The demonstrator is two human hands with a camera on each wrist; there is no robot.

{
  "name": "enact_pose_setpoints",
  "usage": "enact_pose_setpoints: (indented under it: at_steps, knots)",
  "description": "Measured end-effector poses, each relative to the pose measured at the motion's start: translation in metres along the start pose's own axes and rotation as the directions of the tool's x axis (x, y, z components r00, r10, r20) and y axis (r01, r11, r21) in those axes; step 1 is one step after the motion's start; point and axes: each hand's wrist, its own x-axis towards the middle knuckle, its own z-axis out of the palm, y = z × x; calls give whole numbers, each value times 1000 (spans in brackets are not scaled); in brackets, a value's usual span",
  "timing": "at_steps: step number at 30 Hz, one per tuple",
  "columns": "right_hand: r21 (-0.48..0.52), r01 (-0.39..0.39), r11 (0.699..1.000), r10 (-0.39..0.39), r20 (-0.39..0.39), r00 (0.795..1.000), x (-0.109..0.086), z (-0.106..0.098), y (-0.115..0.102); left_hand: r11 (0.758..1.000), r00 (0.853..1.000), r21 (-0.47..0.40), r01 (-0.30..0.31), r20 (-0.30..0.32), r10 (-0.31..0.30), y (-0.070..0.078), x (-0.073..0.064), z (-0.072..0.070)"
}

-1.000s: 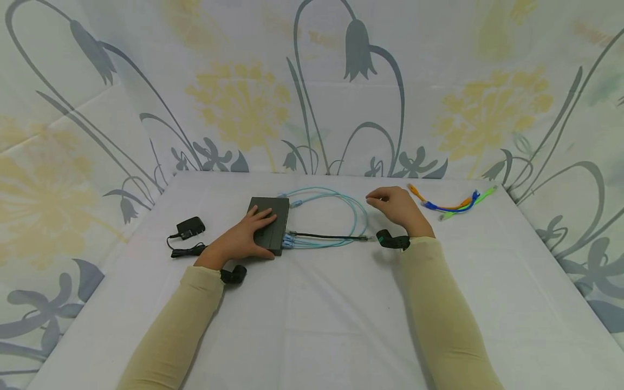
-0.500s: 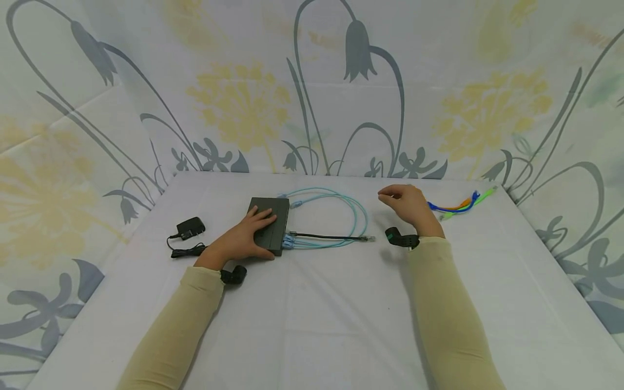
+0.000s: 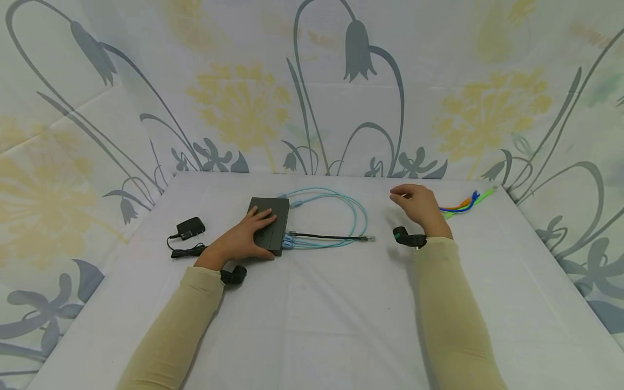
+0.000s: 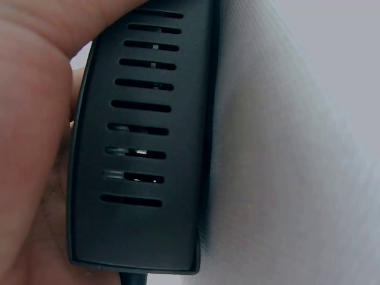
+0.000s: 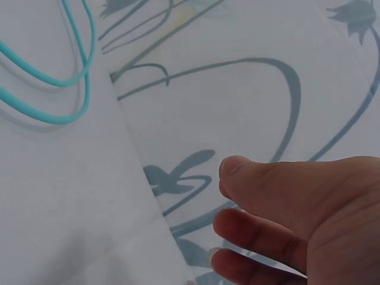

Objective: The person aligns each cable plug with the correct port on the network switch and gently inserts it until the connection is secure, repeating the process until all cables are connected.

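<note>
A black network switch (image 3: 274,235) lies on the white table, and my left hand (image 3: 241,235) rests spread over its top. The thumb lies along the near side; in the left wrist view that side shows a row of vent slots (image 4: 148,225). Light blue network cables (image 3: 356,208) loop out from the switch's right side, their plugs at its ports. Among them a short black network cable (image 3: 326,236) stretches right, ending in a loose clear plug. My right hand (image 3: 416,206) hovers above the table right of the loops, fingers relaxed and holding nothing, as the right wrist view also shows.
Behind and right of my right hand lie short network cables: blue (image 3: 472,201), orange (image 3: 463,205) and green (image 3: 487,193), partly hidden by that hand. A black power adapter (image 3: 190,227) with a bundled cord sits left of the switch. Flowered cloth (image 3: 322,86) hangs behind the table.
My right hand has moved right, away from the cable loops, and now covers part of the coloured cables. The left hand and the switch have stayed put.
</note>
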Motion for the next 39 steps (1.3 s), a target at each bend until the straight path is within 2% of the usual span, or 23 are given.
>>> enact_pose_setpoints:
  at_steps: [6, 19, 39]
  knots:
    - [-1, -27, 1000, 27, -12, 1000, -3, -4, 4, 1000, 1000, 1, -7, -1, 7, 0, 0, 0]
    - [21, -66, 998, 68, -108, 992, -5, -3, 19, 1000, 1000, 0, -2, 4, 2, 1, -1, -1]
    - [37, -203, 979, 206, -145, 968, -5, -7, 38, 1000, 1000, -3, -13, -2, 13, 0, -1, -1]
